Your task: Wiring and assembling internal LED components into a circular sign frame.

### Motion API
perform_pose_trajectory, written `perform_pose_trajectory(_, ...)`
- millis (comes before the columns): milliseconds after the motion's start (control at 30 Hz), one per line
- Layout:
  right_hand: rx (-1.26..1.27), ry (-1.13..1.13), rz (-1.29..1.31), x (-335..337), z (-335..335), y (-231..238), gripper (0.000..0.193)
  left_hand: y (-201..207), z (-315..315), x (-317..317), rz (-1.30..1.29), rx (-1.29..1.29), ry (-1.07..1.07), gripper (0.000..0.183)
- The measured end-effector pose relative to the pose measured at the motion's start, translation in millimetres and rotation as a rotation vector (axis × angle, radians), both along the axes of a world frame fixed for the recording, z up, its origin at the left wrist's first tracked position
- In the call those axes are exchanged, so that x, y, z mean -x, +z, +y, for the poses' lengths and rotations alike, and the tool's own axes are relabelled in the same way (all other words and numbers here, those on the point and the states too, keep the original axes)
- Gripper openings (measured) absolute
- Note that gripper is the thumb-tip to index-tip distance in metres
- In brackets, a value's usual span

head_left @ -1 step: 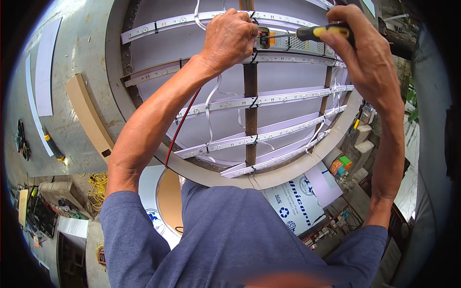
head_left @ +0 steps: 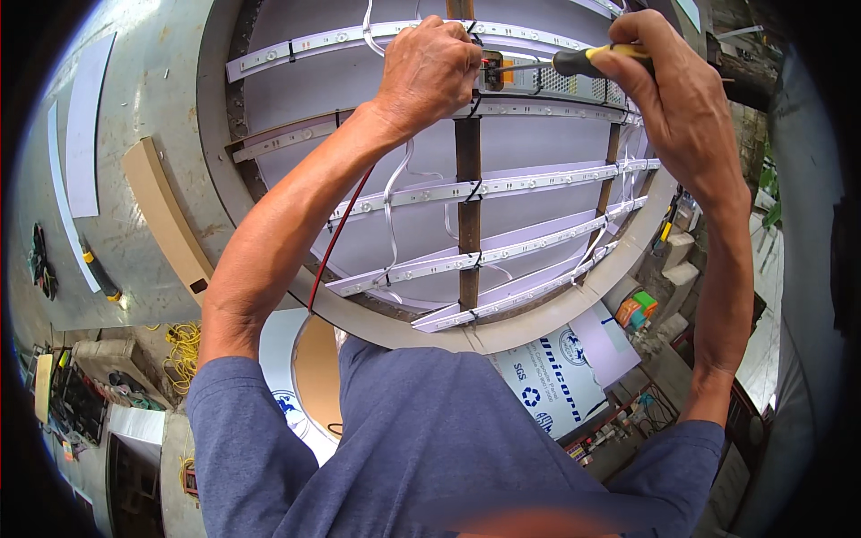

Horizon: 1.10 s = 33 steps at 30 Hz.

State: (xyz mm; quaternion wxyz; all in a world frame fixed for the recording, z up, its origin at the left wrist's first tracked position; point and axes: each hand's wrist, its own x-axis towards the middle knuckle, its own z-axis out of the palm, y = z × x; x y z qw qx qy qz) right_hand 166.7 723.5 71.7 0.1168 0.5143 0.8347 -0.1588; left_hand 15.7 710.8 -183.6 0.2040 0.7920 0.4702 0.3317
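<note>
My right hand [head_left: 686, 108] grips a screwdriver [head_left: 578, 63] with a black and yellow handle. Its shaft points left to the terminal end of a metal power supply [head_left: 569, 85] with a perforated case. At that same end my left hand [head_left: 430, 72] is closed, its fingertips against the terminals. A red cable [head_left: 345, 220] runs up behind my left forearm, and short red wire ends show by the fingertips; the fingers hide most of the grip. Around the hands, white LED strips [head_left: 529, 184] cross a round frame [head_left: 538, 327], fastened with black ties to a brown bar [head_left: 468, 215].
On the grey metal table [head_left: 170, 278] at left lie a curved brown strip [head_left: 166, 211], pale panel strips [head_left: 90, 125] and a yellow-black cutter [head_left: 100, 276]. A printed panel [head_left: 547, 386] leans below the frame. Yellow cord [head_left: 184, 350] lies coiled at lower left.
The fingers of my right hand have shifted round the screwdriver handle, and the wrist has turned slightly. My left hand stays in place.
</note>
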Motion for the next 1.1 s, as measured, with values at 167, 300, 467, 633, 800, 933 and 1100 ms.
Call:
perform_pose_trajectory(167,0.109,-0.975,0.557,45,11,17,0.033,1,2,-9,-0.032,-0.020,-0.014,0.005)
perform_pose_trajectory(300,-0.070,0.083,0.034,0,5,-1,0.032,-1,2,-3,-0.030,-0.009,-0.010,0.005)
perform_pose_trajectory(467,-0.138,-0.159,0.069,19,-9,-19,0.031,-4,-1,2,-0.004,0.003,0.005,0.005)
perform_pose_trajectory(633,-0.003,0.168,-0.022,-12,7,-3,0.035,-1,1,-2,-0.014,0.008,-0.010,0.005)
perform_pose_trajectory(800,0.053,-0.069,-0.166,11,5,0,0.033,-3,1,-3,-0.024,-0.002,-0.001,0.005)
perform_pose_trajectory(933,-0.101,0.249,0.015,10,3,-4,0.028,-4,-1,-1,-0.003,0.001,0.006,0.005)
perform_pose_trajectory(1100,0.062,0.382,0.020,-11,20,-7,0.025,-5,1,-2,-0.019,-0.023,-0.005,0.006)
